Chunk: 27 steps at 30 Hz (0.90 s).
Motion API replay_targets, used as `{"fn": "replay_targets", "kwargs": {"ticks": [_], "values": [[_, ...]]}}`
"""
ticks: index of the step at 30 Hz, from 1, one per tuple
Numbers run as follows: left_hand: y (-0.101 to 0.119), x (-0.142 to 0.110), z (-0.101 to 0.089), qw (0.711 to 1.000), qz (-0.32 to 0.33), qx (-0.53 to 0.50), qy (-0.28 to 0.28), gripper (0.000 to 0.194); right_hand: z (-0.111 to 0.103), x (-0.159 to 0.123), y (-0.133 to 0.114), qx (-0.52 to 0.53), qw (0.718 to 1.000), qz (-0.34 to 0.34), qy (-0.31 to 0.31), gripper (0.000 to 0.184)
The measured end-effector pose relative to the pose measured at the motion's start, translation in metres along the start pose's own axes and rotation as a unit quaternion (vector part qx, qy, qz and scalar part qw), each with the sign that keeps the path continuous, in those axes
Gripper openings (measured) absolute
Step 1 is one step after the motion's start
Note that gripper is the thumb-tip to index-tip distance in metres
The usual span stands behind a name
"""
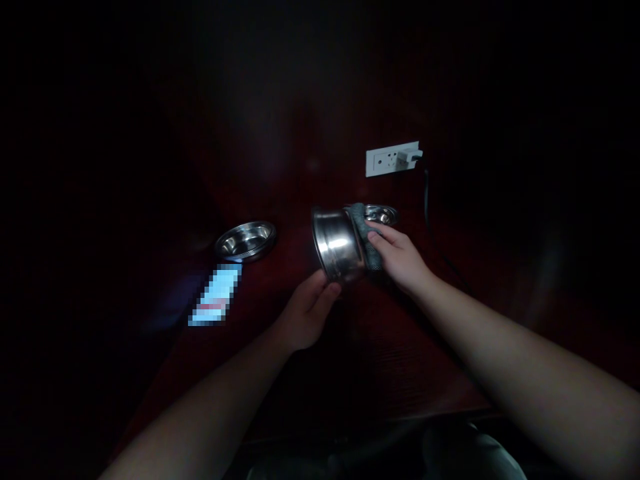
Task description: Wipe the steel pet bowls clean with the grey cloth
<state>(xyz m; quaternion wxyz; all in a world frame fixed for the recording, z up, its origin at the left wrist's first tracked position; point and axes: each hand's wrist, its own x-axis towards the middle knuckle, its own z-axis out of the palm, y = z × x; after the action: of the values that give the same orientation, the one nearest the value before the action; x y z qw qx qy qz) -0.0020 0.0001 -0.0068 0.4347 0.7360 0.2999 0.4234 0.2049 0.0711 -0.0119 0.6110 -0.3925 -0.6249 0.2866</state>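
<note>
A steel pot (pixel 337 245) lies tilted on its side over a dark red table (pixel 380 347), its mouth turned left. My left hand (pixel 307 312) grips its lower rim from below, fingers curled around the edge. My right hand (pixel 397 255) presses a grey cloth (pixel 364 233) against the pot's base and side, fingers closed on the cloth. Behind the cloth, part of a second steel bowl (pixel 383 214) shows.
A shallow steel bowl (pixel 246 240) rests on the table to the left, with a lit, blurred-out phone screen (pixel 216 303) in front of it. A white power strip (pixel 393 159) with a plug and black cable (pixel 429 207) lies at the back. The surroundings are very dark.
</note>
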Motion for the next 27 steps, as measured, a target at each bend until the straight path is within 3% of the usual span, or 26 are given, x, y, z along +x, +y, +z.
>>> {"fn": "replay_targets", "kwargs": {"ticks": [6,10,20,27], "values": [[0.009,-0.004,0.002,0.99,0.065,0.115,-0.049,0.036,0.004,-0.003,-0.008,0.089,0.989,0.116,0.025,0.037],[0.011,-0.003,0.002,0.986,0.075,0.132,-0.073,0.037,0.007,-0.005,-0.012,0.117,0.982,0.147,0.023,0.033],[0.013,-0.003,0.003,0.979,0.073,0.159,-0.105,0.04,0.002,-0.001,-0.003,0.095,0.992,0.085,0.022,0.036],[0.012,-0.002,0.002,0.977,0.076,0.157,-0.123,0.039,0.003,-0.003,-0.004,0.076,0.992,0.091,0.033,0.039]]}}
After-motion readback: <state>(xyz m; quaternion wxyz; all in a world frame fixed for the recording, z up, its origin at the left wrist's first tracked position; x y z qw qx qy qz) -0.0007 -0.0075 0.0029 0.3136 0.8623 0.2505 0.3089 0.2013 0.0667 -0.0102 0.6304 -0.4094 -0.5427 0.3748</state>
